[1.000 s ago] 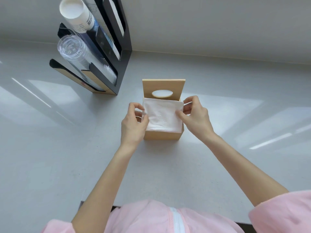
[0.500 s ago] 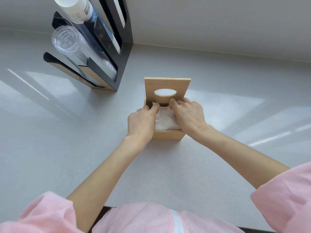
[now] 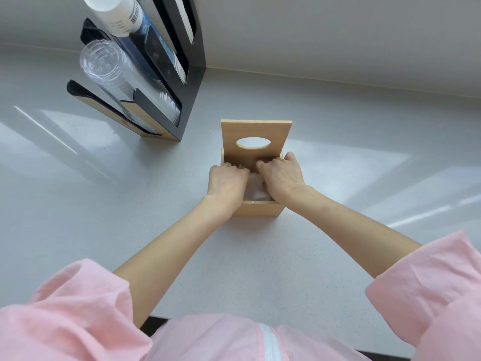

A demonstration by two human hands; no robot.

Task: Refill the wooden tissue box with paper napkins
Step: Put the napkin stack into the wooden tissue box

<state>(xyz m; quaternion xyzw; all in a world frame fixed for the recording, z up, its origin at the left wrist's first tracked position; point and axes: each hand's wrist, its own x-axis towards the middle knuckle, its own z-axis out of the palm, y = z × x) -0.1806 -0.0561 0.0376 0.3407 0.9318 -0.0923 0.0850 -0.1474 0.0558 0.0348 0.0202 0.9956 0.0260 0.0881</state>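
Note:
A small wooden tissue box (image 3: 257,210) stands on the pale counter in the middle of the view. Its lid (image 3: 256,136), with an oval hole, is tipped up at the back. White paper napkins (image 3: 253,191) lie inside the box, mostly covered by my hands. My left hand (image 3: 227,183) presses down on the left part of the stack, fingers curled into the box. On the right part rests my right hand (image 3: 281,177), its fingertips reaching toward the back wall. Both hands touch the napkins; I cannot tell whether they grip them.
A black cup dispenser rack (image 3: 182,74) stands at the back left, holding a stack of clear plastic cups (image 3: 114,71) and white paper cups (image 3: 117,14). A wall runs behind the counter. The counter's front edge lies just below my pink sleeves.
The napkin stack, held above the box a second ago, has gone down into it. Both hands have followed it in and now press on top of it.

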